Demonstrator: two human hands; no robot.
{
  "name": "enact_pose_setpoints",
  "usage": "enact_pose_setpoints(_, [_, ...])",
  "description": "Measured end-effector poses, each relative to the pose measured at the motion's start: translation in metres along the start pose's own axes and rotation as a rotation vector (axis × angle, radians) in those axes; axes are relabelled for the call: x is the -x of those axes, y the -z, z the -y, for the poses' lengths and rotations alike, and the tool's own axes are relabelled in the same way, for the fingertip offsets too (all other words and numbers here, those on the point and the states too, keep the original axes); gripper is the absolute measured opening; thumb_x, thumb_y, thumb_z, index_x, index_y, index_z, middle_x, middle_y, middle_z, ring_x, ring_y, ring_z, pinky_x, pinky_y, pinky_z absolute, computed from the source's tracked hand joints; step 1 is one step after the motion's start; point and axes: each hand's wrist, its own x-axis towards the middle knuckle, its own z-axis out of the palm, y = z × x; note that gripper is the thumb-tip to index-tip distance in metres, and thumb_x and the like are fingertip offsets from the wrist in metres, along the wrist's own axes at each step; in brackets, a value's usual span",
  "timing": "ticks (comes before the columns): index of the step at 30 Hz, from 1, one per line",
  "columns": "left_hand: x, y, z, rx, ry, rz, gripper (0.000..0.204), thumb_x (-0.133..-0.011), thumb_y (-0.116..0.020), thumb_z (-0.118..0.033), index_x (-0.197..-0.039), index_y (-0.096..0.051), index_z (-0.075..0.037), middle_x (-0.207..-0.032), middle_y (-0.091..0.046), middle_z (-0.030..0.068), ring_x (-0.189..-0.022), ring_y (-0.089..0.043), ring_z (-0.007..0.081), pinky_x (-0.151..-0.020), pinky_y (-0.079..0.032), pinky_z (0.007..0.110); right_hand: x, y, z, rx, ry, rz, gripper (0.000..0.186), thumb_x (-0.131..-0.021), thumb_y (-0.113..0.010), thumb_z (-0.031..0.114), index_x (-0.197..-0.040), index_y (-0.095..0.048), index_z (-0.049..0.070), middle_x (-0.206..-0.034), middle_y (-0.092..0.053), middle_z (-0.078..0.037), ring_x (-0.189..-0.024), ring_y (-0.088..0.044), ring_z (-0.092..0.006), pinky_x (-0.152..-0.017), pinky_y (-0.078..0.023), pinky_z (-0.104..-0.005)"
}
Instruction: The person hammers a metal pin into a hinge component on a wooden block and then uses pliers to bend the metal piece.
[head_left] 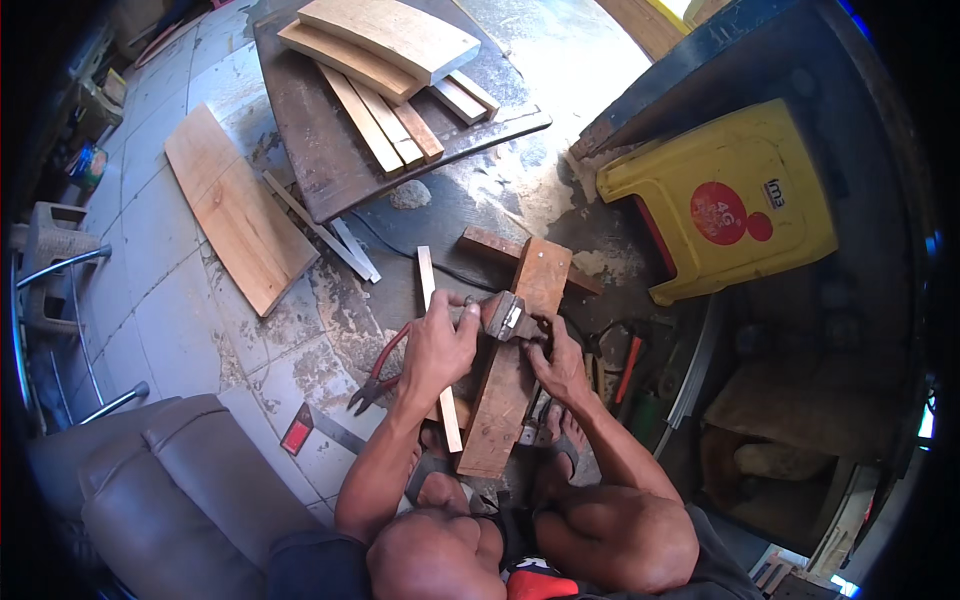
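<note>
So the small boxy tool (501,316) is right up over the thick reddish-brown beam (495,410), between both hands: the right hand (563,368) has its fingers curled closed around one end, while the left hand (445,345) has thumb and forefinger nearly together at the other end, though I can't tell if they're actually gripping it. There's a pale wood strip (449,420) just left of the beam, red-handled pliers (372,386) on the floor (235,345), and boards (400,30) piled on the tabletop (318,165) further out.
</note>
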Motion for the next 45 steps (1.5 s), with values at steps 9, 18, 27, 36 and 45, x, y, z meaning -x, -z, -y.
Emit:
enact_pose_setpoints(9, [-0.081,-0.002,0.025,-0.002,-0.287,0.255,0.042,-0.109,-0.052,-0.042,-0.127,-0.061,-0.005,-0.124,-0.072,0.0149,-0.111,-0.070,0.0251,-0.097,-0.052,0.040,-0.003,-0.004,0.005,-0.047,0.030,-0.018,0.050,-0.094,-0.067,0.017,-0.139,-0.049,0.004,-0.113,-0.069,-0.029,-0.105,-0.069,-0.0467,-0.090,-0.054,-0.0476])
enact_pose_setpoints(18, [0.000,0.028,0.009,0.026,0.151,0.289,0.051,-0.106,-0.057,-0.041,-0.133,-0.058,0.001,-0.095,-0.076,0.0180,-0.095,-0.075,0.0280,-0.084,-0.054,0.041,0.010,0.008,0.008,-0.040,-0.009,0.031,0.048,-0.096,-0.067,0.020,-0.139,-0.052,0.003,-0.119,-0.068,-0.027,-0.112,-0.067,-0.0449,-0.095,-0.053,-0.0463])
enact_pose_setpoints(27, [-0.060,-0.002,0.023,0.058,-0.333,0.148,0.044,-0.108,-0.056,-0.032,-0.138,-0.051,0.001,-0.126,-0.073,0.0160,-0.112,-0.067,0.0190,-0.097,-0.051,0.034,0.001,0.016,0.033,-0.007,-0.036,0.058,0.044,-0.094,-0.068,0.017,-0.133,-0.056,0.003,-0.114,-0.069,-0.023,-0.105,-0.070,-0.0424,-0.091,-0.054,-0.0463])
enact_pose_setpoints(36, [-0.024,0.006,0.062,-0.057,0.153,0.131,0.058,-0.109,-0.047,-0.046,-0.138,-0.054,0.005,-0.101,-0.076,0.0170,-0.086,-0.068,0.0154,-0.073,-0.051,0.033,-0.015,0.040,0.068,0.099,0.380,-0.031,0.055,-0.085,-0.072,0.007,-0.138,-0.057,0.007,-0.118,-0.062,-0.018,-0.114,-0.061,-0.0384,-0.095,-0.053,-0.0459])
enact_pose_setpoints(45, [-0.031,0.007,0.026,0.189,-0.215,0.078,0.052,-0.105,-0.063,-0.032,-0.145,-0.047,-0.002,-0.083,-0.069,0.0040,-0.079,-0.063,0.0089,-0.071,-0.048,0.025,-0.034,0.031,0.067,0.055,0.435,-0.017,0.043,-0.087,-0.078,0.010,-0.128,-0.066,0.005,-0.115,-0.065,-0.016,-0.104,-0.066,-0.0366,-0.088,-0.056,-0.0430])
